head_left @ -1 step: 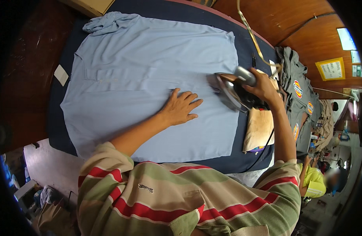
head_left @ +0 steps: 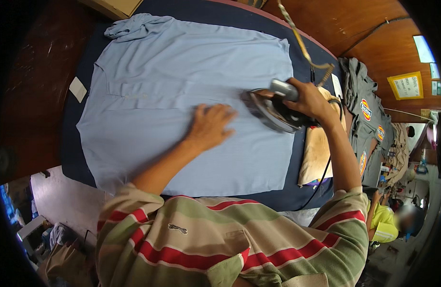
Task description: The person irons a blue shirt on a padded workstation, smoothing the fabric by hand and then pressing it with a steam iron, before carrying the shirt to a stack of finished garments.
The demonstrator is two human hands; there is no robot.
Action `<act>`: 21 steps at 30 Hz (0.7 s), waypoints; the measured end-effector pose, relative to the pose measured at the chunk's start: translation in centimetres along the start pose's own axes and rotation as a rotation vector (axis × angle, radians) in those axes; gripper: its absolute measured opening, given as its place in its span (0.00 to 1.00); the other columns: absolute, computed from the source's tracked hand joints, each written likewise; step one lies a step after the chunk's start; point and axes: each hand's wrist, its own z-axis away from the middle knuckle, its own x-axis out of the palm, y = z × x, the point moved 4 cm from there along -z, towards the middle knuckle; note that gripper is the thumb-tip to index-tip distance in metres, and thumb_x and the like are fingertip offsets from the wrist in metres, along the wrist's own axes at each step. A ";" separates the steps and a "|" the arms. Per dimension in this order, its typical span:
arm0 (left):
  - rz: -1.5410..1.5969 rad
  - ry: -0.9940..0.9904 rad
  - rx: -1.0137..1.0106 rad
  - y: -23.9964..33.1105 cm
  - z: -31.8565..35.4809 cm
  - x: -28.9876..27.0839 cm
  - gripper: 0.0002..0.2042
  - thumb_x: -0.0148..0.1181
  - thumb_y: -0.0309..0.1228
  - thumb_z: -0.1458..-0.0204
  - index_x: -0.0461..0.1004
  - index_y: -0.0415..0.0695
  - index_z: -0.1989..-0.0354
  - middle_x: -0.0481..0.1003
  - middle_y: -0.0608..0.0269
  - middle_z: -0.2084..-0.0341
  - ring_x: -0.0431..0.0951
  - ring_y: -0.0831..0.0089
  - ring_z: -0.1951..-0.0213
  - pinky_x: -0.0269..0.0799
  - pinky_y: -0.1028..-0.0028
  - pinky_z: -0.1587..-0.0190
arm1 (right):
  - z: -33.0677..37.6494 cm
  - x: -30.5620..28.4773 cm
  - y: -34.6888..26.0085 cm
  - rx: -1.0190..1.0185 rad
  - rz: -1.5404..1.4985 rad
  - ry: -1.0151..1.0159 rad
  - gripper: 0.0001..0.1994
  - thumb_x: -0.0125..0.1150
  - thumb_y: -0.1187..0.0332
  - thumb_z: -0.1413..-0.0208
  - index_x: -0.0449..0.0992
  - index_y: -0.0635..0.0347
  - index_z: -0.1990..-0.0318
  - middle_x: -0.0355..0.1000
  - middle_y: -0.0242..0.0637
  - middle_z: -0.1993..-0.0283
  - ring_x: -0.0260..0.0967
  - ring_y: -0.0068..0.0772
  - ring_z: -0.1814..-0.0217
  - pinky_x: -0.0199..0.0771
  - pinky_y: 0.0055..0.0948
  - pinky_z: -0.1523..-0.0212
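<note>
Iron (head_left: 273,112) at centre-right; pale-blue garment (head_left: 148,153) across centre.
Right hand (head_left: 309,98) is clamped on the iron's handle (head_left: 283,90); left hand (head_left: 208,128) is spread over the garment. Garment: likely light, soft, slippery; grasp by hem (head_left: 288,71). Iron: probably heavier, rigid; grasp by handle only.
</note>
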 end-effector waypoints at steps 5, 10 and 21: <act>-0.482 0.408 -0.794 -15.7 7.3 -9.7 0.20 0.56 0.42 0.50 0.69 0.46 0.50 0.70 0.61 0.52 0.71 0.62 0.52 0.62 0.58 0.52 | -6.6 3.2 -5.5 -0.104 0.084 -0.166 0.18 0.62 0.66 0.60 0.70 0.59 0.58 0.74 0.48 0.69 0.72 0.51 0.66 0.71 0.41 0.63; -0.753 0.258 -1.000 -20.9 11.4 -13.2 0.21 0.52 0.45 0.49 0.67 0.52 0.47 0.69 0.64 0.51 0.69 0.64 0.50 0.61 0.58 0.51 | -8.5 4.1 -7.1 -0.069 0.049 -0.098 0.17 0.61 0.67 0.59 0.71 0.59 0.58 0.74 0.48 0.69 0.72 0.51 0.66 0.72 0.39 0.62; -0.121 0.217 -0.033 -5.9 -0.2 -3.1 0.08 0.59 0.30 0.58 0.75 0.50 0.67 0.70 0.72 0.73 0.70 0.74 0.66 0.62 0.70 0.60 | -9.7 5.0 -6.6 -0.025 0.055 -0.074 0.16 0.60 0.65 0.59 0.71 0.59 0.61 0.74 0.49 0.71 0.72 0.49 0.67 0.72 0.39 0.64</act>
